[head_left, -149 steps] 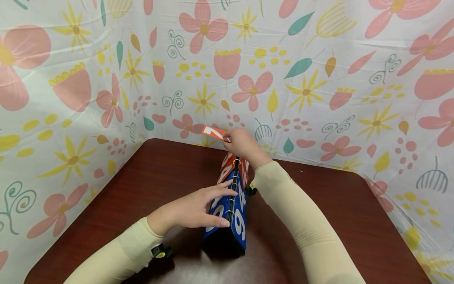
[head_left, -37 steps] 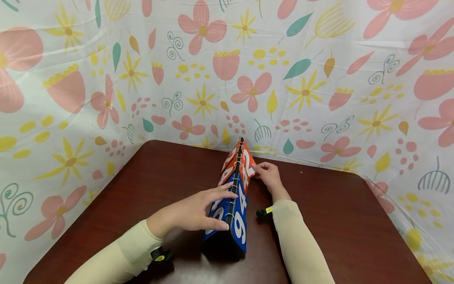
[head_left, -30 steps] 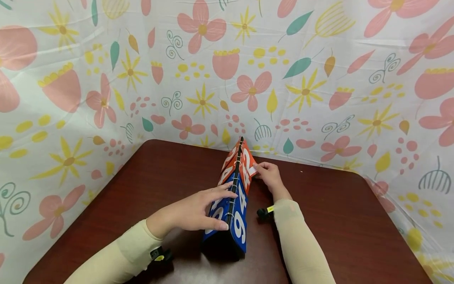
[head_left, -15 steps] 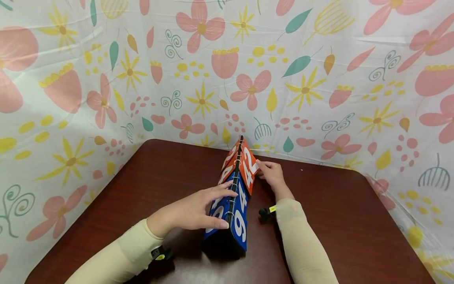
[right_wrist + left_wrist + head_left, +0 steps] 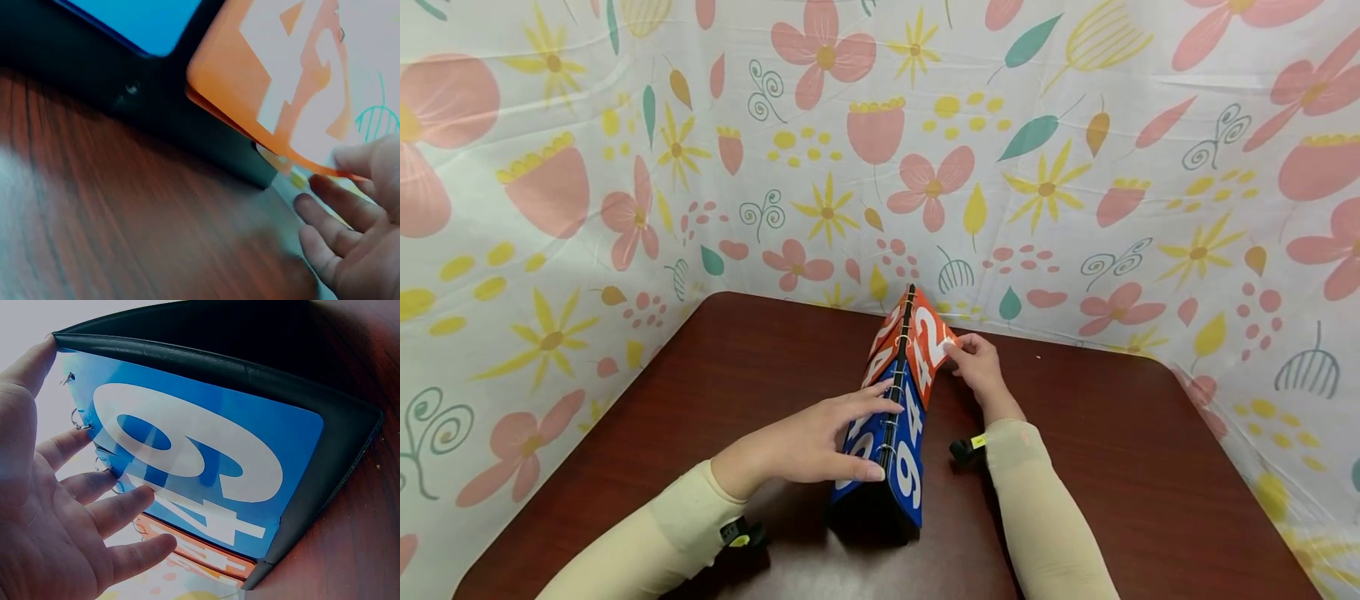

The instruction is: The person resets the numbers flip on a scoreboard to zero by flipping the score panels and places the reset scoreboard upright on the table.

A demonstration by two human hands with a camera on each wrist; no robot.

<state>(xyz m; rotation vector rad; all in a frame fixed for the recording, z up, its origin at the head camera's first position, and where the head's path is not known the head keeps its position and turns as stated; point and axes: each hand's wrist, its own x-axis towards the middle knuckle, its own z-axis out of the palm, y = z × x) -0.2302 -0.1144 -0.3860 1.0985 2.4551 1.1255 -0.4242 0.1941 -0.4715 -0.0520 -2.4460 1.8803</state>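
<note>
A flip scoreboard (image 5: 874, 515) stands like a tent on the table, with white-numbered cards hung on rings along its top ridge. Its near cards are blue, such as the 9 card (image 5: 187, 444), and the far ones orange. My left hand (image 5: 808, 437) lies across the near part of the ridge, thumb at the near end, fingers spread and fairly straight over the rings. On the far right side my right hand (image 5: 979, 367) pinches the lower edge of the orange 2 card (image 5: 322, 112) between thumb and index finger. That card is tilted outward from the black stand.
The dark red-brown table (image 5: 1075, 467) reaches out on both sides of the scoreboard. A flower-printed cloth (image 5: 1037, 250) hangs close behind the table's far edge and along the left. Small black cameras (image 5: 967, 450) sit at the wrists.
Five seconds ago my right hand held an orange card above the ridge; now it is lower, on the right side. Lately the pinched card has swung further outward. My left hand stays put.
</note>
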